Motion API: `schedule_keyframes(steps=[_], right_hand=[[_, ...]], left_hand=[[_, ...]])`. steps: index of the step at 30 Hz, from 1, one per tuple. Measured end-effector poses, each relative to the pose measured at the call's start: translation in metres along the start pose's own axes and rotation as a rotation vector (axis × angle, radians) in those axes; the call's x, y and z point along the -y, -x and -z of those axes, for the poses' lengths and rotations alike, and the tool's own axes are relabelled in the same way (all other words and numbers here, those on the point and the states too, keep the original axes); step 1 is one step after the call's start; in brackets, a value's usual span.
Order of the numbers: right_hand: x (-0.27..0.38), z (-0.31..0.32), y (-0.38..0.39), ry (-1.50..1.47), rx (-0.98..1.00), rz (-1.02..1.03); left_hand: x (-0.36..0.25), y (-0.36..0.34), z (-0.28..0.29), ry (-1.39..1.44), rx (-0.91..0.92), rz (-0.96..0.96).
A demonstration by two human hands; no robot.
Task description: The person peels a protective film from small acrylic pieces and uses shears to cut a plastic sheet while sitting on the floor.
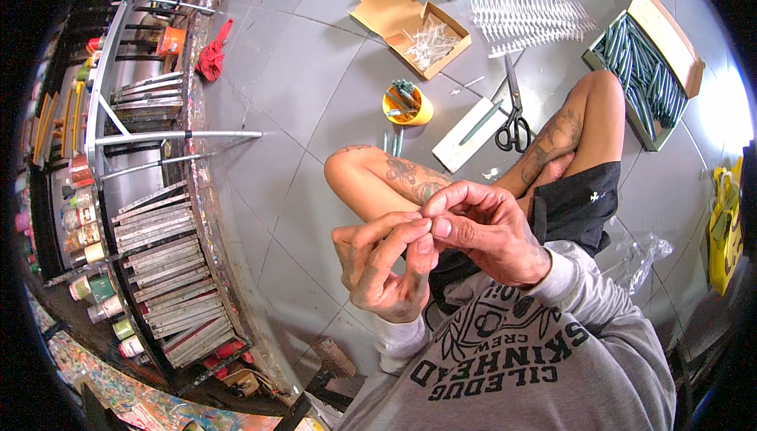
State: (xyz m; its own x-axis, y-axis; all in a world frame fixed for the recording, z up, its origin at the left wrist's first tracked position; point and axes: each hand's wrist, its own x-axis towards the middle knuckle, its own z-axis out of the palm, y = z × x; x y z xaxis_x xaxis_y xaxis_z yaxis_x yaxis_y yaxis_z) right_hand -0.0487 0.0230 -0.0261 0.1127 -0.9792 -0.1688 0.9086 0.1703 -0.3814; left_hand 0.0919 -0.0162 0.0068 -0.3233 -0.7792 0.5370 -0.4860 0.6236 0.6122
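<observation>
My left hand [388, 267] and my right hand [495, 235] meet fingertip to fingertip above my crossed legs. Both are closed in a pinch, and whatever lies between the fingertips is hidden or too small to name. Beyond my legs, a dark green pen [481, 122] rests on a white strip [456, 152] on the floor. Black scissors [513, 108] lie beside it, handles toward me. To the left of these stands a yellow cup [420, 115] with several pens in it, and two greenish pen-like pieces [393, 144] are on the floor near it.
An open box [656, 135] full of dark green pens sits at the right. Farther off are a cardboard box [441, 64] of thin whitish pieces and rows of similar slim pieces [528, 21]. Racks [169, 273] with frames and jars line the left; a yellow bag [724, 230] is far right.
</observation>
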Motion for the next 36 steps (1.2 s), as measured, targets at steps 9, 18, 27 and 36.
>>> schedule_keyframes(steps=[9,18,27,36], right_hand=[[-0.0007,-0.0026,-0.0006,0.029,-0.002,0.035],[-0.0065,-0.0038,-0.0017,-0.031,0.014,0.045],[0.0005,0.0019,-0.0018,0.099,-0.004,-0.031],[0.0014,0.0002,-0.0036,0.097,0.058,0.002]], left_hand=[[0.0036,0.0011,0.0001,-0.031,-0.024,-0.041],[0.0034,0.0046,-0.0008,-0.053,-0.115,-0.045],[0.0026,0.0037,0.0010,-0.081,-0.083,-0.058],[-0.0034,-0.0017,0.0013,0.094,-0.062,0.091]])
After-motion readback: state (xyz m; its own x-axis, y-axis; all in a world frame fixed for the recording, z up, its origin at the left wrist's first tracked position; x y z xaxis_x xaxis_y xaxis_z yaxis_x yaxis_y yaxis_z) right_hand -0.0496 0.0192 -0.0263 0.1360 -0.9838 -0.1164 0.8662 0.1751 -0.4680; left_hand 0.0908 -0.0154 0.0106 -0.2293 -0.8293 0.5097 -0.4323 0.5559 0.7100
